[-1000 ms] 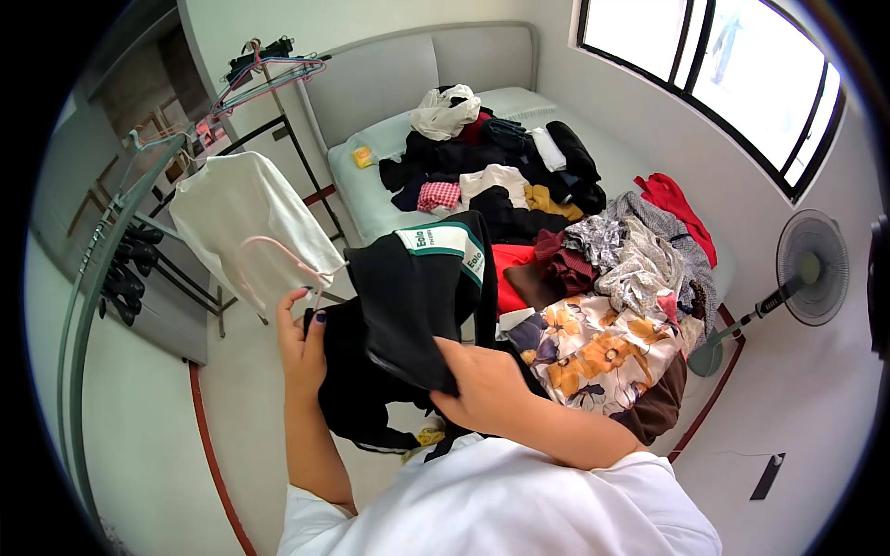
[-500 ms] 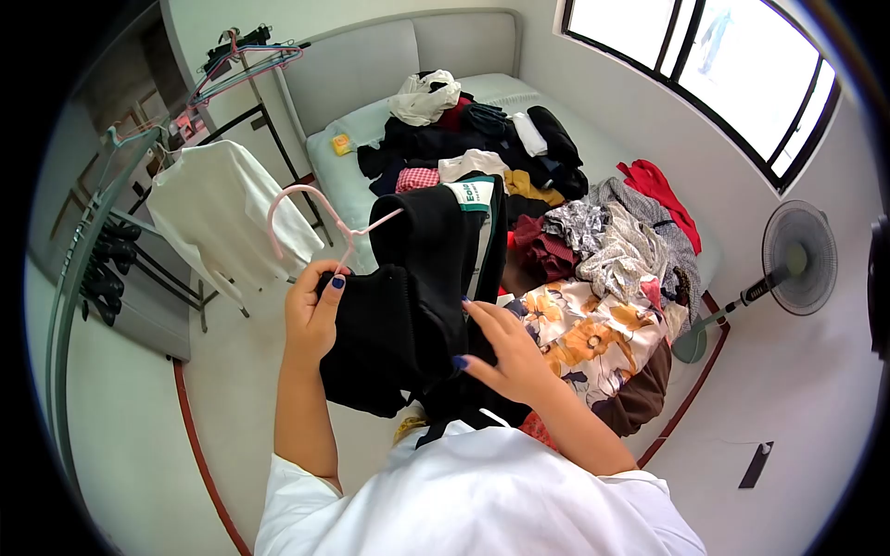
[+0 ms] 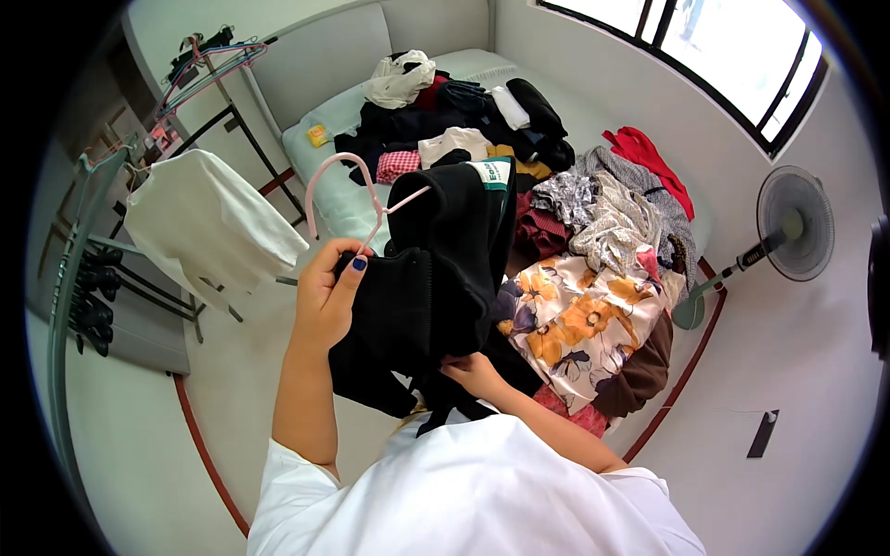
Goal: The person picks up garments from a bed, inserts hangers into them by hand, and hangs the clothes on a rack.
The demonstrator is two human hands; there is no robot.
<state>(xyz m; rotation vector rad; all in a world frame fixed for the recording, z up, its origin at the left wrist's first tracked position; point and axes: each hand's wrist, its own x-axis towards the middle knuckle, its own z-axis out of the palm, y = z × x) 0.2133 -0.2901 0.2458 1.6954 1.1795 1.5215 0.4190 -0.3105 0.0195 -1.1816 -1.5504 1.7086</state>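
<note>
A black garment (image 3: 454, 250) with a green and white label hangs in front of me, a pink hanger (image 3: 375, 206) partly inside it. My left hand (image 3: 332, 295) is closed on the hanger and the garment's edge, the hook standing up above my fingers. Lower down, my right hand (image 3: 475, 376) is closed at the garment's bottom edge, its fingertips partly hidden by the black cloth. The hanger's right arm sticks out over the collar; the rest is hidden in the fabric.
A bed (image 3: 501, 69) bears piles of clothes, with a floral satin piece (image 3: 584, 320) nearest. On the left stand racks with hangers (image 3: 209, 65) and a white top (image 3: 209, 218). A standing fan (image 3: 794, 222) is on the right.
My right hand has moved down from the garment's side to its lower edge and closed there. My left hand and the hanger are raised slightly; the view has shifted.
</note>
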